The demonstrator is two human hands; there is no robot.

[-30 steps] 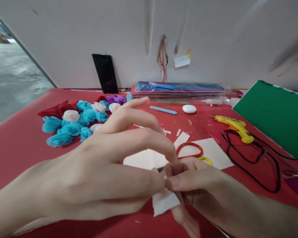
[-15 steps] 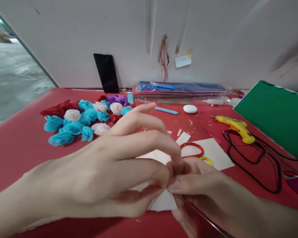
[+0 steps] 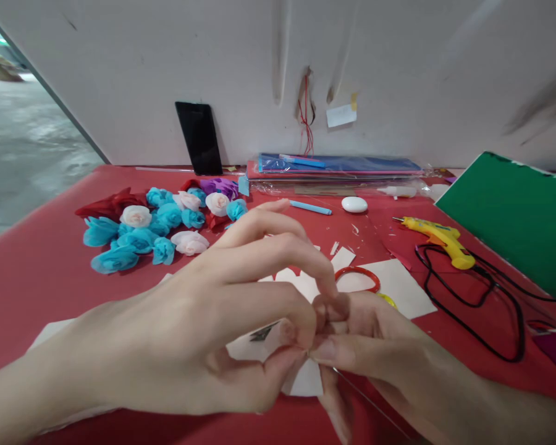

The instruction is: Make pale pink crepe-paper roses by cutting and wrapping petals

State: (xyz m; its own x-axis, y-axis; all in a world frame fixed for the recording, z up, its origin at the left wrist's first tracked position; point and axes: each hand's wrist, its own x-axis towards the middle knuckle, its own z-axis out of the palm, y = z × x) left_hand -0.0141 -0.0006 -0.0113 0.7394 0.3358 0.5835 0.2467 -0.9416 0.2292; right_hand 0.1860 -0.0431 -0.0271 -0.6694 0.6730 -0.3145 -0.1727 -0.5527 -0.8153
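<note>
My left hand point(image 3: 222, 315) and my right hand point(image 3: 375, 352) meet at the fingertips, low in the middle of the view. A thin, shiny wire point(image 3: 370, 400) slants from my right hand to the bottom edge, gripped in its fingers. Thumb and index finger of my left hand pinch right beside the right thumb; what lies in that pinch is too small to make out. White paper point(image 3: 306, 380) shows below the fingertips. Behind the right hand, red-handled scissors point(image 3: 359, 270) lie on white paper sheets point(image 3: 401, 287), their blades mostly hidden.
Blue, pale pink, red and purple fabric-like flowers point(image 3: 157, 225) lie in a pile at left. A yellow glue gun point(image 3: 438, 238) with a black cord is at right, before a green board point(image 3: 514, 222). A black phone point(image 3: 199, 137) leans on the wall; a white egg-shaped object point(image 3: 354, 204) sits behind.
My left hand's fingers have curled and shifted slightly, keeping the pinch at the right thumb. More of the white paper and a dark metal tip show between the left fingers.
</note>
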